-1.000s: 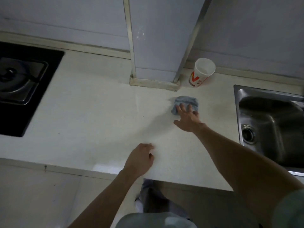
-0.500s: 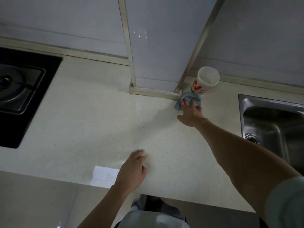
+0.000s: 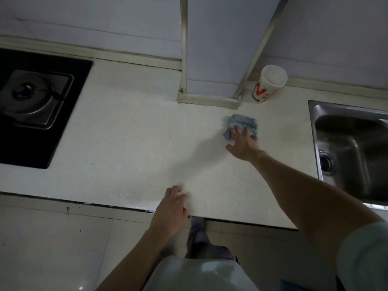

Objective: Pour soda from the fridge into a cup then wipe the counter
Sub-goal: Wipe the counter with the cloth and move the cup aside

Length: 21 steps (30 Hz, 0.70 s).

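Pale speckled counter (image 3: 130, 143) bears my left hand (image 3: 171, 208), loosely curled on nothing at the near edge, probably bracing me. Farther out, my right hand (image 3: 243, 143) presses flat-fingered on the blue cloth (image 3: 241, 122) (pinning, not clenching it) to wipe. Beyond, the cup (image 3: 267, 85) stands upright by the wall, apart from the cloth.

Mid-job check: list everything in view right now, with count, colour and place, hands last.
cloth: one, blue-grey, on the counter in front of the pillar, under the right hand's fingers
cup: one, white with red logo, upright by the back wall, right of the pillar
counter: one, off-white
pillar: one, pale tiled, at the back
stove: one, black, far left
sink: one, steel, far right
left hand: resting at the counter's front edge
right hand: flat on the cloth
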Each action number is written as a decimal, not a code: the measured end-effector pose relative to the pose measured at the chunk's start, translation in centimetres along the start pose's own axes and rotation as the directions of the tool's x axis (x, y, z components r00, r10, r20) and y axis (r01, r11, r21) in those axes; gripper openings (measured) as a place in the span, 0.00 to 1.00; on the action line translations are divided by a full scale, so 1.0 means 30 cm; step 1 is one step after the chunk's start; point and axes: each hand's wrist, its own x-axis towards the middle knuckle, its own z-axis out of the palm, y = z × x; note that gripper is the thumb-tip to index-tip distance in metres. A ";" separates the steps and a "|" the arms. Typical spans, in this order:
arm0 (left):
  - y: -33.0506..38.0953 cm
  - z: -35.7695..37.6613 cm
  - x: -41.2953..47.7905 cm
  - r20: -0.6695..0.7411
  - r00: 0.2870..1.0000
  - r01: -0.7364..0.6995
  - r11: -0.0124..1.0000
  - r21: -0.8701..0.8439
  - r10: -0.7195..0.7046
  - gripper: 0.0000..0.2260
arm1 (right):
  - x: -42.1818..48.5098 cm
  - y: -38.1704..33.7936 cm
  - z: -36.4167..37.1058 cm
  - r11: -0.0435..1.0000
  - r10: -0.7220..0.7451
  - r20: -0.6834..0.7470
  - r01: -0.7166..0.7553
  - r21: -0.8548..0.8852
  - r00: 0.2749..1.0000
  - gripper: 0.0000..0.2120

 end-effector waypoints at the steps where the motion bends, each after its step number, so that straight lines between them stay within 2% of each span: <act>1: -0.007 0.005 -0.017 0.010 1.000 -0.022 1.000 0.010 0.021 0.18 | -0.045 -0.028 0.022 1.000 0.002 0.004 -0.002 0.012 1.000 0.35; 8: -0.106 0.038 -0.139 0.052 0.980 -0.195 0.978 0.072 0.191 0.21 | -0.362 -0.162 0.231 0.997 0.069 0.028 -0.070 0.019 0.997 0.37; 15: -0.233 0.009 -0.230 0.043 0.979 -0.201 0.977 0.071 0.198 0.23 | -0.599 -0.326 0.387 0.972 0.208 0.063 -0.214 0.094 0.976 0.36; 21: -0.275 -0.025 -0.265 0.068 0.972 -0.230 0.970 0.078 0.225 0.25 | -0.653 -0.546 0.460 0.968 0.213 0.083 -0.222 0.120 0.974 0.38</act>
